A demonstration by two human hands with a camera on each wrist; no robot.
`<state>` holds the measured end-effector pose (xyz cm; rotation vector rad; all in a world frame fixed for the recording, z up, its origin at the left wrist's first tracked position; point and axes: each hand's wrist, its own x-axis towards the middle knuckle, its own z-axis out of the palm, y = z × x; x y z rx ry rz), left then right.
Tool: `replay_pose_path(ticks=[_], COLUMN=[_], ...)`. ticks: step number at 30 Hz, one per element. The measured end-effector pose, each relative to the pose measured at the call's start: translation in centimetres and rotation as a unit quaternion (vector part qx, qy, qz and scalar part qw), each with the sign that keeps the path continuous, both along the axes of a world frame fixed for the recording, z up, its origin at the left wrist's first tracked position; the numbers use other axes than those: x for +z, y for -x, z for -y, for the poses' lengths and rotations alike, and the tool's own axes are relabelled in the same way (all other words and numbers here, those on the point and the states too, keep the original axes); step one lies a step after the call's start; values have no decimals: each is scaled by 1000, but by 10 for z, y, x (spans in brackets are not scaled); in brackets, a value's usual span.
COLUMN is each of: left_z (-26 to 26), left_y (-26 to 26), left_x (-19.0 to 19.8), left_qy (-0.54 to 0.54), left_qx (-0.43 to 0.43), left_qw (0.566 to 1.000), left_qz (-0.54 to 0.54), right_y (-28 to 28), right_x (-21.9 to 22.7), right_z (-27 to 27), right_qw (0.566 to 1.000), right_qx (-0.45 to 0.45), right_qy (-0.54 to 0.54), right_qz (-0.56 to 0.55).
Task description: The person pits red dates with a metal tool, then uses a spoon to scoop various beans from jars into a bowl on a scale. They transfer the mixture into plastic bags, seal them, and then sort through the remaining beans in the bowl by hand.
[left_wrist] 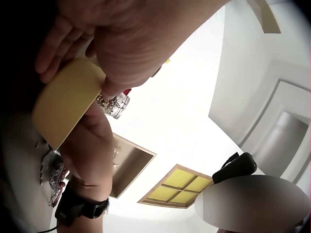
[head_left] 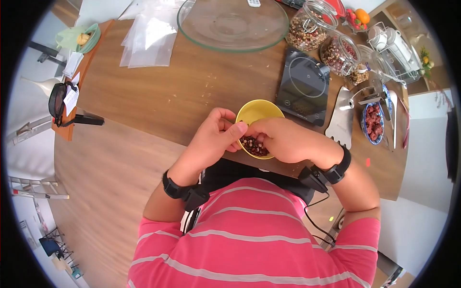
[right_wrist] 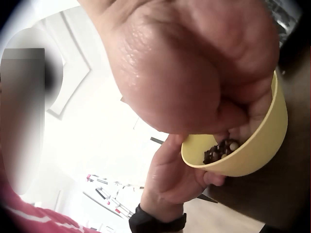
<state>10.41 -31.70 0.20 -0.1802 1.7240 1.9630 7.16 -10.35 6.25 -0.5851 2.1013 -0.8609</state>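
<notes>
A yellow bowl [head_left: 260, 108], tilted toward the person, is at the table's front edge. Inside it lie mixed dark and pale beans [head_left: 254, 148]. The left hand [head_left: 211, 139] holds the bowl by its side, thumb at the rim and fingers around the outside wall [left_wrist: 68, 104]. The right hand [head_left: 288, 139] reaches over the opposite rim, its bent fingers down inside the bowl at the beans [right_wrist: 221, 151]. Its fingertips are partly hidden, so I cannot tell whether they pinch any beans. Both wrists wear black straps with cameras.
A black kitchen scale [head_left: 303, 86] lies beyond the right hand, with glass jars [head_left: 312, 26] of beans behind it. Farther right are a metal tool [head_left: 341, 117] and a blue-patterned dish [head_left: 365, 132] of reddish pieces. A glass platter [head_left: 233, 24] and plastic bags [head_left: 150, 38] occupy the back.
</notes>
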Motion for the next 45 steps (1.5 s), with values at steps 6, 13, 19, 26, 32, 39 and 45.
replay_pose_path(ticks=[6, 13, 19, 26, 32, 39, 45], left_z=[0, -1, -6, -14, -29, -47, -48], left_y=[0, -5, -9, -11, 3, -1, 0], left_x=[-4, -5, 0, 29, 42, 46, 43], left_qy=[-4, 23, 57, 191, 286, 375, 385], left_qx=[-19, 8, 49, 34, -10, -21, -9], left_qw=[999, 998, 994, 910, 841, 805, 780], left_qz=[-25, -66, -83, -366, -459, -459, -493], right_y=[4, 6, -7, -20, -28, -36, -40], right_x=[-31, -11, -19, -18, -25, -28, -25], right_z=[-5, -6, -23, -22, -16, -9, -9], right_qw=[961, 813, 763, 694, 680, 668, 661], right_qx=[-159, -365, -412, -433, -440, -452, -458], right_qy=[142, 284, 380, 476, 491, 512, 517], right_qz=[177, 356, 323, 323, 321, 296, 294])
